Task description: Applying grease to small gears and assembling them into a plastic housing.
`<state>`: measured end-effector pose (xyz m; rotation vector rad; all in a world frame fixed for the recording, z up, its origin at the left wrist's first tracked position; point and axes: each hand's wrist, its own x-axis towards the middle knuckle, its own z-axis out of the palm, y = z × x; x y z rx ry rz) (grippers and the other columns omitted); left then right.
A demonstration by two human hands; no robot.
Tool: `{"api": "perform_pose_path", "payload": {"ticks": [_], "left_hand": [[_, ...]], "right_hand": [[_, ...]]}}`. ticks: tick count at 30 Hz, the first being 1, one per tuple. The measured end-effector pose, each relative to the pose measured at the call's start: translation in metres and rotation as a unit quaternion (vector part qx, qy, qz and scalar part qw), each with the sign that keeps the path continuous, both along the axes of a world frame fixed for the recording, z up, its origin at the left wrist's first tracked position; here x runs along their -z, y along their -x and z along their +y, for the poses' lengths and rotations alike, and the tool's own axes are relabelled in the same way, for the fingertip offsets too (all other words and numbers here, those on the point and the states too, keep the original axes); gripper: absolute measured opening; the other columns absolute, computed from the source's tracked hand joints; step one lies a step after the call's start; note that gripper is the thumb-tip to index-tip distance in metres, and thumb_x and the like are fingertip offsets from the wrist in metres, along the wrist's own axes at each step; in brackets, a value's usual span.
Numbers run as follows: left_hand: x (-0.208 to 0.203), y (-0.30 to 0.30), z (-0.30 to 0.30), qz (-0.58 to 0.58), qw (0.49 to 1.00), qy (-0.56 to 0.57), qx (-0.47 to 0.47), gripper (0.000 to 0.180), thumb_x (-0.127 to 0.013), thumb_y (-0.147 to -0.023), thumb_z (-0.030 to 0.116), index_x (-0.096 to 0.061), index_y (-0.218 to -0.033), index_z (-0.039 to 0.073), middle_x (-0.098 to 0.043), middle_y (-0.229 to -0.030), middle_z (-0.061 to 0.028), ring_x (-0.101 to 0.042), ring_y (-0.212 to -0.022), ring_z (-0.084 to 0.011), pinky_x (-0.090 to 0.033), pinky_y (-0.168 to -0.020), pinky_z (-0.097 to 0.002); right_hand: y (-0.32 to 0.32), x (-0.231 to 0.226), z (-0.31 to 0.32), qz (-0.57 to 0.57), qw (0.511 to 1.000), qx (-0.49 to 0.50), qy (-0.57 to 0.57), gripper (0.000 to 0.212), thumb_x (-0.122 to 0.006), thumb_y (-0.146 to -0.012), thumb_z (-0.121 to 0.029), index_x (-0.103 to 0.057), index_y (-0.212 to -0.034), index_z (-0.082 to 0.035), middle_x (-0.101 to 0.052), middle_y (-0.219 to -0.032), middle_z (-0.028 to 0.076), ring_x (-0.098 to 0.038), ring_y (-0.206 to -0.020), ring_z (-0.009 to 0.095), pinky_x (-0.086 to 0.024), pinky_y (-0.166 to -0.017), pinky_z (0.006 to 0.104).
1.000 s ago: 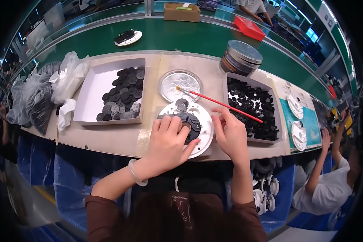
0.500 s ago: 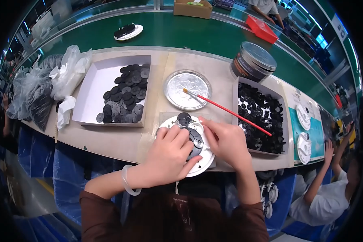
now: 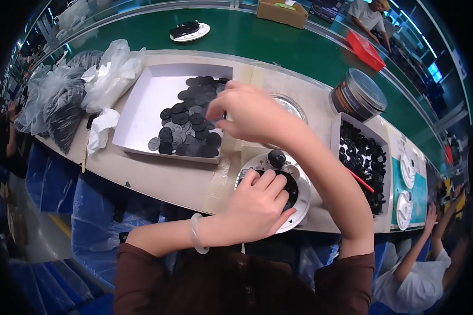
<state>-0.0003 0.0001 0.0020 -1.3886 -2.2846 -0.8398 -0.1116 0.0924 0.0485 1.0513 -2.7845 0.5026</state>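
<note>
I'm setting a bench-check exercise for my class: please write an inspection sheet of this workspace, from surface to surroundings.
Surface: beige bench with a tape strip.
Work items: white round base bearing black parts; box of black discs; second box of small black parts.
Clutter: plastic bags and white tissue at left; red brush at right, partly hidden; round container behind the second box.
Hands: left hand rests on the base; right hand is at the disc box's right side, grip unclear.
Cables: nothing seen.
Surroundings: green surface beyond the bench; co-worker at right, another at the far side.

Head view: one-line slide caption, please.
Left hand at a white round plate, right hand at the box of black discs.
</note>
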Motion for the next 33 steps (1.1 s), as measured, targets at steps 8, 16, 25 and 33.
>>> {"api": "perform_pose_path", "payload": {"ticks": [8,16,25,33], "left_hand": [[0.004,-0.002,-0.002,-0.010,1.000,-0.009,-0.004,0.026,-0.066,-0.067,0.027,-0.056,-0.067,0.003,-0.048,-0.077,-0.0071,-0.045,-0.076,-0.0204,-0.033,-0.065,-0.0307],[0.002,-0.001,0.001,-0.008,1.000,-0.005,0.005,0.026,-0.066,-0.067,0.027,-0.056,-0.068,0.003,-0.047,-0.077,-0.0072,-0.044,-0.074,-0.0208,-0.033,-0.064,-0.0309],[0.002,0.002,-0.003,-0.035,0.999,-0.007,0.016,0.027,-0.070,-0.065,0.027,-0.055,-0.070,0.004,-0.044,-0.075,-0.0064,-0.044,-0.072,-0.0222,-0.033,-0.065,-0.0319],[0.003,-0.004,-0.004,-0.024,0.997,-0.035,-0.067,0.047,-0.078,-0.055,0.030,-0.052,-0.084,0.004,-0.046,-0.093,-0.0102,-0.042,-0.091,-0.0274,-0.035,-0.077,-0.0365]], "right_hand": [[0.029,0.006,-0.032,-0.221,0.953,-0.034,-0.205,0.020,-0.069,-0.064,-0.017,-0.063,-0.080,-0.007,-0.063,-0.078,0.005,-0.058,-0.079,0.022,-0.043,-0.076,0.0316],[0.026,-0.003,-0.003,-0.141,0.989,-0.040,0.019,0.018,-0.066,-0.068,-0.016,-0.067,-0.083,-0.006,-0.062,-0.073,0.008,-0.058,-0.070,0.022,-0.045,-0.063,0.0313],[-0.084,-0.022,0.103,-0.257,0.892,0.250,0.276,0.010,-0.060,-0.077,-0.006,-0.066,-0.083,0.000,-0.061,-0.068,0.003,-0.051,-0.053,0.003,-0.036,-0.038,0.0155],[-0.124,-0.003,0.109,-0.433,0.742,0.330,0.391,0.008,-0.061,-0.077,-0.005,-0.057,-0.078,0.002,-0.062,-0.063,0.005,-0.057,-0.051,0.006,-0.036,-0.037,0.0144]]}}
